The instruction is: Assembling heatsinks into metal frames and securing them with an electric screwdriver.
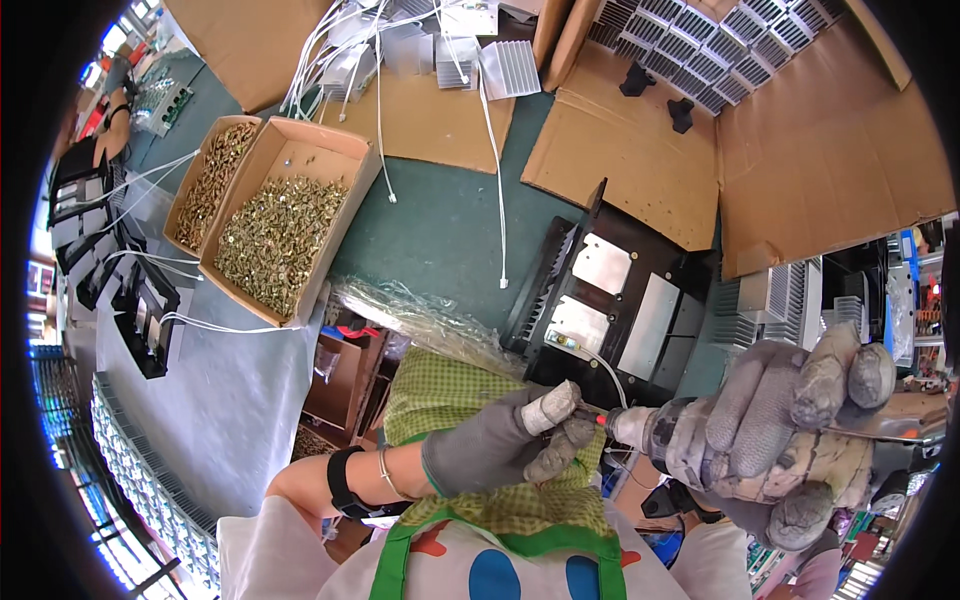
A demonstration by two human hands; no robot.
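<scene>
My right hand (760,430), in a grey glove with taped fingertips, is wrapped round a power screwdriver (680,440) bound in worn, pale tape. Its narrow nose points left, with a red bit at the tip. Close to that tip is my left hand (520,440), also gloved, its thumb and fingers pinched together. Whatever lies in the pinch is too small to make out. Just beyond both hands a black metal housing (615,305) with silver plates rests on the green table. A white cable (605,370) runs from a small part on it towards the screwdriver.
Two cardboard trays of brass-coloured screws (280,235) stand at the left. Heat sinks with white cables (440,60) lie at the back. An open carton (830,130) holds stacked heat sinks at far right. Clear plastic wrap (420,320) lies along the near table edge. Black brackets (140,310) lie far left.
</scene>
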